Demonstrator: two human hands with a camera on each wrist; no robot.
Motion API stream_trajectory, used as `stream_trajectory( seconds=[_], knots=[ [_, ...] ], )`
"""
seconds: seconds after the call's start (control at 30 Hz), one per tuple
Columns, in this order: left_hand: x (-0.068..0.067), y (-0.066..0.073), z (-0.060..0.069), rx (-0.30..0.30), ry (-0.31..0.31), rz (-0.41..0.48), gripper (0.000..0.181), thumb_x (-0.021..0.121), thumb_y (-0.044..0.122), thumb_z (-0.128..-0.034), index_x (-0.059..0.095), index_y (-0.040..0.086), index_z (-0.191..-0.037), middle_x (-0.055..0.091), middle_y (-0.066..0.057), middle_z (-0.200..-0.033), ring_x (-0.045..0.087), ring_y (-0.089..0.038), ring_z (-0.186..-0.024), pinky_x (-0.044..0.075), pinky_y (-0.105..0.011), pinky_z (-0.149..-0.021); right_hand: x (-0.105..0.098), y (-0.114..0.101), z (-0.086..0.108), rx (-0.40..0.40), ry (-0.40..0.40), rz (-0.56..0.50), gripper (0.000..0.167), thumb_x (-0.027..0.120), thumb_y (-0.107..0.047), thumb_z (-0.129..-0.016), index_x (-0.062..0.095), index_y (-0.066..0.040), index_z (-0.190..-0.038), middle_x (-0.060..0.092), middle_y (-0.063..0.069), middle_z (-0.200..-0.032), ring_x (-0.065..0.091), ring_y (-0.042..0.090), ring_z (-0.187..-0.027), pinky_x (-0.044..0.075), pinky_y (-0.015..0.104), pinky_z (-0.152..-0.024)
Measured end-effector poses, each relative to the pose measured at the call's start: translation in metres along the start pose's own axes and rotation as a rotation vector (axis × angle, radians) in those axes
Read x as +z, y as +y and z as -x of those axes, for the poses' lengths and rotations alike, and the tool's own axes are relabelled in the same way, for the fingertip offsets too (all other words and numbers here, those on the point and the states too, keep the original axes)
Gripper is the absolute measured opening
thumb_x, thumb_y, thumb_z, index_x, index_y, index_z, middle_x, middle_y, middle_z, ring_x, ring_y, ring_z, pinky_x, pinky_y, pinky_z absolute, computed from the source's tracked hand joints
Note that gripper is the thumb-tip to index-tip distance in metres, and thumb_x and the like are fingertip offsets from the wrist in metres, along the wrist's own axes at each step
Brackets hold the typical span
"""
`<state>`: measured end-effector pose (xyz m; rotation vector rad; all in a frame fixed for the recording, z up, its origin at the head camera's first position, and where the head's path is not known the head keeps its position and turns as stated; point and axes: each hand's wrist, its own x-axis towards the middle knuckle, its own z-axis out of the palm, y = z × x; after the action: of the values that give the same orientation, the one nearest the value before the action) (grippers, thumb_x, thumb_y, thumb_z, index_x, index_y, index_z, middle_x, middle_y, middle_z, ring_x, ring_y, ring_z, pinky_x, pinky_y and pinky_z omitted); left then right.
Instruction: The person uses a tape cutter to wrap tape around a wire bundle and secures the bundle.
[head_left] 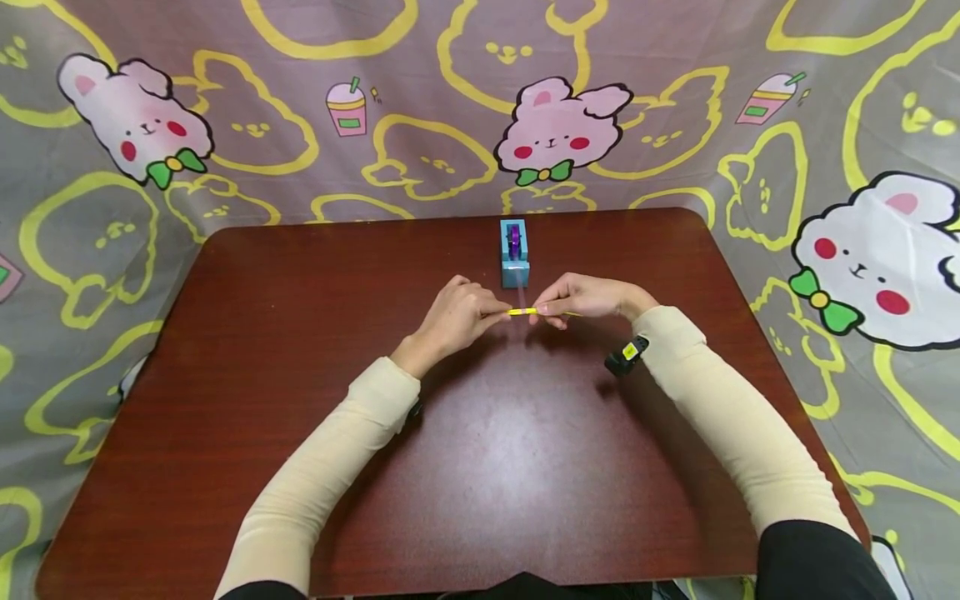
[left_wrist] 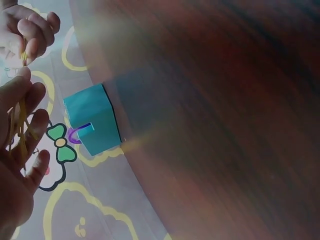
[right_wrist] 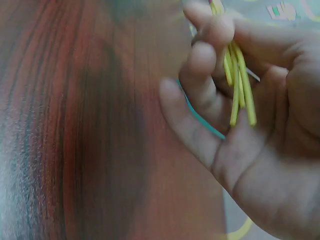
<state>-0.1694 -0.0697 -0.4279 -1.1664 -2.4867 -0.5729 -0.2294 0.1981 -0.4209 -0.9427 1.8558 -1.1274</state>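
Note:
Several thin yellow strands (head_left: 523, 312) (right_wrist: 242, 85) form a small bundle held level between the two hands. My left hand (head_left: 459, 317) (left_wrist: 22, 145) pinches one end between thumb and fingers. The other end is pinched by my right hand (head_left: 588, 297) (right_wrist: 250, 100), with loose strand ends lying across its palm. A clear strip of tape (head_left: 521, 292) runs from the blue tape dispenser (head_left: 514, 271) (left_wrist: 95, 120) down to the middle of the bundle. Inside the dispenser sits a purple roll (head_left: 513, 239).
The dark red-brown table (head_left: 337, 292) spreads under both arms. Beyond its far edge hangs a patterned cloth (head_left: 435, 83) with rabbit faces. A small black device (head_left: 626, 356) is at the right wrist.

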Motion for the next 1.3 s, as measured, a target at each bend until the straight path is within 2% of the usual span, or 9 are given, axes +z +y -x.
stream_trajectory(
  seconds=[0.13,0.2,0.33,0.53,0.77,0.87,1.0,1.1,1.3],
  knots=[
    [0.002,-0.001,-0.001,-0.058,-0.019,0.061,0.014,0.083,0.019,-0.0851,0.082,0.014,-0.098,0.073,0.003,-0.081,0.062,-0.01,-0.068,0.043,-0.037,-0.074,0.006,-0.009,0.004,0.003,0.083,0.129,0.027,0.054,-0.014,-0.106,0.071,0.005,-0.11,0.061,0.014,-0.072,0.055,0.025,-0.072,0.051,0.046,-0.072],
    [0.003,-0.002,-0.002,-0.101,-0.042,0.11,0.014,0.084,0.019,-0.0847,0.082,0.014,-0.097,0.074,0.003,-0.083,0.061,-0.009,-0.067,0.043,-0.036,-0.073,0.01,-0.012,0.006,0.003,0.127,0.187,0.025,0.056,-0.015,-0.105,0.072,0.003,-0.108,0.061,0.013,-0.072,0.054,0.021,-0.072,0.049,0.04,-0.069],
    [0.002,-0.005,-0.006,-0.236,-0.124,0.242,0.015,0.082,0.024,-0.0867,0.082,0.014,-0.098,0.074,0.006,-0.084,0.062,-0.008,-0.068,0.047,-0.03,-0.07,0.019,-0.016,0.01,-0.003,0.212,0.3,0.022,0.058,-0.015,-0.104,0.074,-0.001,-0.111,0.062,0.015,-0.075,0.051,0.018,-0.068,0.042,0.031,-0.061],
    [0.0,-0.017,-0.011,-0.445,-0.232,0.524,0.029,0.065,0.034,-0.0999,0.081,0.01,-0.101,0.072,0.001,-0.081,0.057,-0.016,-0.07,0.046,-0.029,-0.064,0.033,-0.016,0.013,-0.07,0.337,0.535,0.021,0.059,-0.011,-0.103,0.073,-0.002,-0.115,0.068,0.011,-0.082,0.057,0.016,-0.07,0.047,0.034,-0.065],
    [0.004,-0.033,-0.017,-0.626,-0.393,0.867,0.043,0.053,0.034,-0.1059,0.077,-0.002,-0.106,0.075,-0.016,-0.084,0.068,-0.032,-0.074,0.056,-0.045,-0.068,0.048,-0.014,0.014,-0.092,0.462,0.746,0.014,0.064,-0.008,-0.099,0.075,-0.004,-0.107,0.062,-0.001,-0.08,0.054,0.014,-0.071,0.048,0.034,-0.067],
    [0.006,-0.037,-0.019,-0.663,-0.48,0.944,0.046,0.052,0.035,-0.1065,0.074,-0.006,-0.108,0.075,-0.014,-0.083,0.068,-0.027,-0.073,0.055,-0.043,-0.073,0.053,-0.011,0.013,-0.123,0.508,0.794,0.014,0.067,-0.007,-0.097,0.075,-0.003,-0.108,0.064,0.002,-0.083,0.055,0.016,-0.074,0.05,0.035,-0.069],
    [0.007,-0.042,-0.019,-0.67,-0.578,0.996,0.048,0.05,0.033,-0.1073,0.073,-0.009,-0.108,0.075,-0.011,-0.082,0.069,-0.02,-0.072,0.052,-0.039,-0.073,0.058,-0.007,0.012,-0.191,0.564,0.88,0.015,0.067,-0.007,-0.097,0.075,-0.002,-0.108,0.066,0.006,-0.087,0.059,0.02,-0.08,0.052,0.038,-0.072],
    [0.007,-0.044,-0.019,-0.667,-0.596,1.003,0.046,0.052,0.032,-0.1067,0.073,-0.009,-0.108,0.074,-0.01,-0.081,0.069,-0.02,-0.073,0.053,-0.038,-0.073,0.06,-0.003,0.012,-0.24,0.601,0.926,0.014,0.068,-0.006,-0.096,0.075,-0.002,-0.107,0.066,0.006,-0.087,0.06,0.022,-0.082,0.052,0.038,-0.072],
    [0.007,-0.045,-0.019,-0.667,-0.582,0.966,0.039,0.059,0.029,-0.1037,0.075,-0.006,-0.105,0.073,-0.008,-0.078,0.068,-0.018,-0.071,0.054,-0.04,-0.075,0.062,0.003,0.011,-0.313,0.654,0.957,0.013,0.069,-0.004,-0.094,0.074,0.0,-0.106,0.065,0.006,-0.082,0.059,0.023,-0.078,0.05,0.037,-0.069]
  ],
)
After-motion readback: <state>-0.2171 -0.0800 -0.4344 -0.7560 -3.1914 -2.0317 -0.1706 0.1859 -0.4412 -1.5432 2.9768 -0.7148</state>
